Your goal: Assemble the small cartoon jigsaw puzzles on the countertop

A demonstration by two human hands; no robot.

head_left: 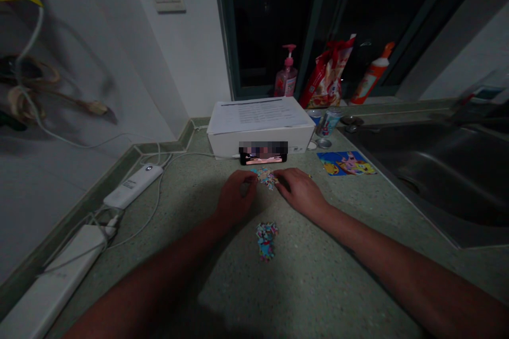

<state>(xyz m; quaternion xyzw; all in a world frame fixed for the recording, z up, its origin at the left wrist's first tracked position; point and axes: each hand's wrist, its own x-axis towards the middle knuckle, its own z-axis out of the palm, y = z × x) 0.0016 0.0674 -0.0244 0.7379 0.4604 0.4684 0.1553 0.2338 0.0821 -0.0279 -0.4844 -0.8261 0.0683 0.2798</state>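
A loose heap of tiny multicoloured jigsaw pieces (265,176) lies on the counter, between my two hands. My left hand (237,190) is at the heap's left edge, thumb and forefinger curled toward each other; whatever is between the tips is too small to make out. On the opposite side my right hand (300,188) rests with its fingers reaching onto the pieces and the thumb apart. Nearer to me lies a compact patch of pieces (266,241), largely blue with a mixed-colour rim, touched by neither hand. A cartoon picture card (345,163) lies flat to the right.
Behind the heap, a phone (263,154) leans on a white box (260,127) topped with paper. Power strip (63,275), white adapter (133,185) and cables run along the left. At right are a can (329,122) and a metal sink (429,169). Bottles and a red bag (328,74) line the sill.
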